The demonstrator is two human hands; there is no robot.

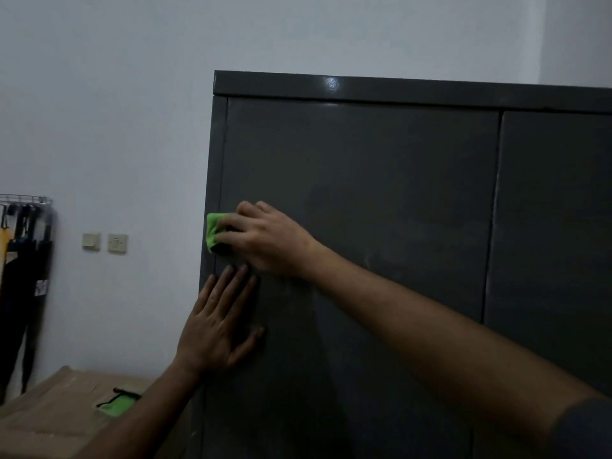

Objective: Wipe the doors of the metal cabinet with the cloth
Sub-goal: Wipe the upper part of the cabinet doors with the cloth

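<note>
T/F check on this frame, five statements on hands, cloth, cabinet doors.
1. The right hand holds the green cloth against the left door of the metal cabinet. True.
2. The left hand grips a second cloth. False: it lies flat on the door, fingers straight, holding nothing.
3. The cloth is near the left door's left edge. True.
4. The right door stands open. False: both doors are closed.
5. The left hand is above the right hand. False: it is below it.

Two cabinet doors, two hands, one cloth, two wall switches.
</note>
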